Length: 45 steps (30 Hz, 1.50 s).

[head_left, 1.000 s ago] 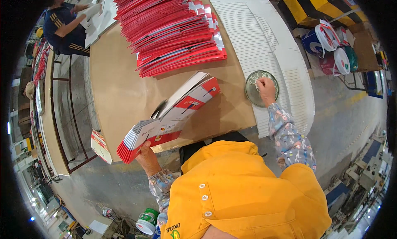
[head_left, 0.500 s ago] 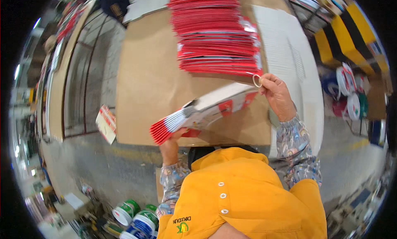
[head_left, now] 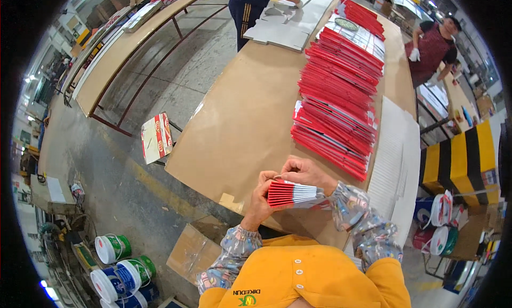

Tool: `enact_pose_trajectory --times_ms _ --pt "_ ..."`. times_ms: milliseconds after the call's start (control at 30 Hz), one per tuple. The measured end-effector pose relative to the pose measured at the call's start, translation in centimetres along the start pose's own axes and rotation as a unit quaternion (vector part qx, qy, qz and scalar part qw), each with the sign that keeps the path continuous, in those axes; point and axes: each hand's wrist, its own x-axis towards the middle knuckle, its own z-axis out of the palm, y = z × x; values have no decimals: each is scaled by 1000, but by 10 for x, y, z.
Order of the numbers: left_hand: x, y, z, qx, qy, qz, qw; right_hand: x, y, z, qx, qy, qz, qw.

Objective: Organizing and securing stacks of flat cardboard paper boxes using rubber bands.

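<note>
My left hand [head_left: 258, 202] grips a bundle of folded red-and-white cardboard pieces [head_left: 295, 193], its fanned edges facing me, over the near edge of the table. My right hand [head_left: 306, 171] is closed in a pinch at the bundle's far side, its fingertips meeting those of my left hand. A thin pale band [head_left: 278, 177] shows between the fingertips; how far it goes round the bundle is hidden. Beyond my hands, a long row of similar red cardboard pieces [head_left: 338, 95] lies stacked, leaning and overlapping, on the brown-covered table [head_left: 234, 121].
White ridged sheets [head_left: 397, 159] lie along the table's right side. At the far end, another person's hand [head_left: 298, 3] touches white cardboard sheets [head_left: 290, 23]. A person in a dark red apron [head_left: 432, 49] stands right. Buckets [head_left: 114, 281] and a carton [head_left: 194, 253] stand lower left.
My right hand has brought the pale band from beside the stack to the bundle. The bundle has turned end-on, and both hands have come together. The whole view has swung round.
</note>
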Motion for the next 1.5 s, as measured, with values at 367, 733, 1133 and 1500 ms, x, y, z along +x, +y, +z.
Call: enact_pose_trajectory --times_ms 367,733,1133,1500 --pt "23 -12 -4 -27 -53 23 998 24 -56 -30 395 55 83 913" --pt "28 -17 -3 -71 -59 34 995 -28 -137 1 -427 -223 -294 825" --pt "37 -12 0 -69 -89 9 994 -101 -11 -25 -245 139 -210 936" --pt "28 -16 -6 -68 -103 -28 992 -59 1 6 27 178 -35 983"
